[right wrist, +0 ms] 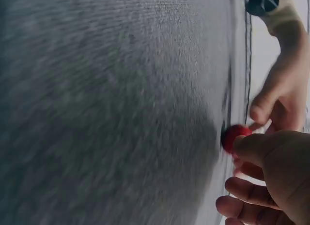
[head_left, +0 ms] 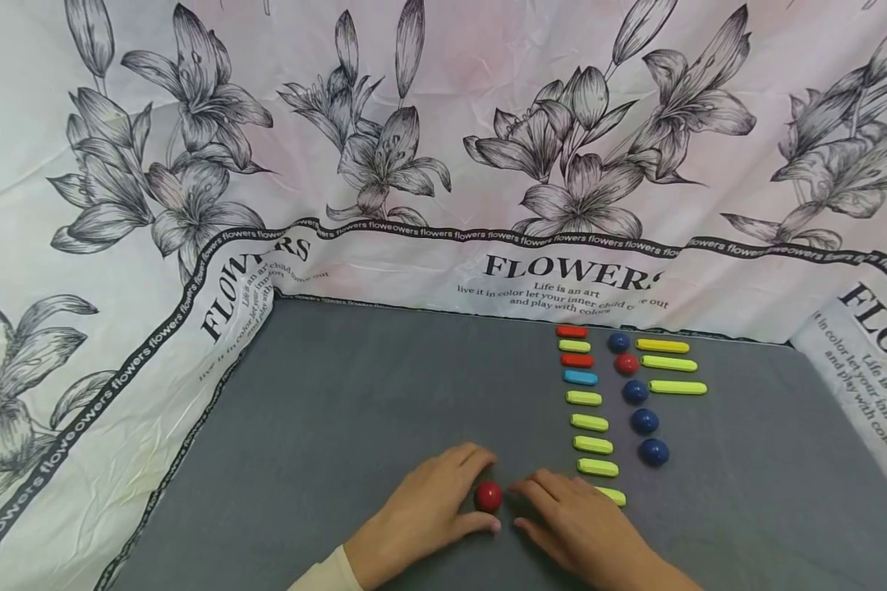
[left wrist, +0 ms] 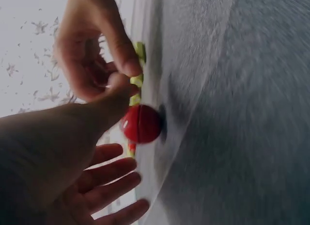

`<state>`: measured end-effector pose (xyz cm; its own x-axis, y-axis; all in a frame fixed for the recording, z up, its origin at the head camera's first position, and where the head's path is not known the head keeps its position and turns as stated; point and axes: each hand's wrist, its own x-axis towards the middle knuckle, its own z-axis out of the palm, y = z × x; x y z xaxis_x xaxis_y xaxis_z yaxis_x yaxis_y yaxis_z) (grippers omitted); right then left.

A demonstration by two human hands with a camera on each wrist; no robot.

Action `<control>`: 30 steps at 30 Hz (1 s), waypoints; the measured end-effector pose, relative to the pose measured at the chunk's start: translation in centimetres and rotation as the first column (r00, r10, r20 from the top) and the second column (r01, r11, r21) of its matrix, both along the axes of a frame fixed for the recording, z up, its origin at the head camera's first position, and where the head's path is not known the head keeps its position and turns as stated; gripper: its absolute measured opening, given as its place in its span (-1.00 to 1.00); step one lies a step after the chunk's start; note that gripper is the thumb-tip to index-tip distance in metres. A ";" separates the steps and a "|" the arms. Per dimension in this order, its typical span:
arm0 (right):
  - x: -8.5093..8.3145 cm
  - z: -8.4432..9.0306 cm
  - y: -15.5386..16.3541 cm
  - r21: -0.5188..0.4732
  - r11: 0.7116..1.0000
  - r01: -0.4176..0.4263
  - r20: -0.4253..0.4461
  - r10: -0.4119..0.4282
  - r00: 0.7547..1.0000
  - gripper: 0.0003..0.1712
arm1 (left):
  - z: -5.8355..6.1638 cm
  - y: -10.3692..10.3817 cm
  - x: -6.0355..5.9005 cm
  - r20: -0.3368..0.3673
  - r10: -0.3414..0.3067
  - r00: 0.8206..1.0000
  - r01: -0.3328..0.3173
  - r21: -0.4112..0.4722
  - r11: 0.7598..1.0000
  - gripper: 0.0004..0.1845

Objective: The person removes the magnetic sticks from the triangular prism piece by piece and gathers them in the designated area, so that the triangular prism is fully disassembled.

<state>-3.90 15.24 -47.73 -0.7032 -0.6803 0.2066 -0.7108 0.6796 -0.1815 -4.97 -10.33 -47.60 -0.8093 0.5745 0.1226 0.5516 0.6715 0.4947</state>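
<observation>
Two red balls, four blue; one red ball (head_left: pixel 488 496) lay between left hand (head_left: pixel 421 513) and right hand (head_left: pixel 584 529), both relaxed, gripping nothing.

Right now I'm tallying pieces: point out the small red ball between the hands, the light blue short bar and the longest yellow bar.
small red ball (head_left: pixel 488 496), head view, top
light blue short bar (head_left: pixel 580 377), head view, middle
longest yellow bar (head_left: pixel 677 387), head view, middle

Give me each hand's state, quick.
Left hand: open, fingers relaxed, touching the red ball.
Right hand: open, fingertips beside the ball, holding nothing.
</observation>
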 end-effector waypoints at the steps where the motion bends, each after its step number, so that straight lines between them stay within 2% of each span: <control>1: 0.0 0.0 -0.3 0.011 1.000 -0.007 0.005 0.007 1.000 -0.53 | 0.0 -0.3 0.1 -0.033 0.004 0.999 -0.004 -0.018 1.000 -0.19; 4: 0.1 0.1 -1.0 0.056 0.998 -0.004 0.023 0.003 1.000 -0.47 | 0.4 -1.2 0.4 -0.104 0.014 0.995 -0.020 -0.058 0.998 -0.02; 11: -0.3 0.4 -2.1 0.097 0.995 0.001 0.043 -0.005 0.999 -0.40 | 1.1 -2.6 0.8 -0.132 0.061 0.989 -0.083 -0.166 0.983 0.22; 18: -0.6 0.1 -3.1 0.108 0.994 -0.001 0.103 -0.010 0.995 -0.40 | 1.0 -3.1 1.3 -0.124 0.083 0.989 -0.111 -0.242 0.964 0.32; 24: -0.7 -0.3 -3.5 0.063 0.997 -0.039 0.075 0.034 0.997 -0.46 | 0.8 -3.3 1.4 -0.140 0.097 0.985 -0.134 -0.286 0.949 0.38; 30: -0.8 -0.2 -3.2 0.011 0.998 -0.060 0.075 0.059 0.995 -0.52 | 0.7 -3.3 1.4 -0.156 0.086 0.984 -0.127 -0.277 0.952 0.37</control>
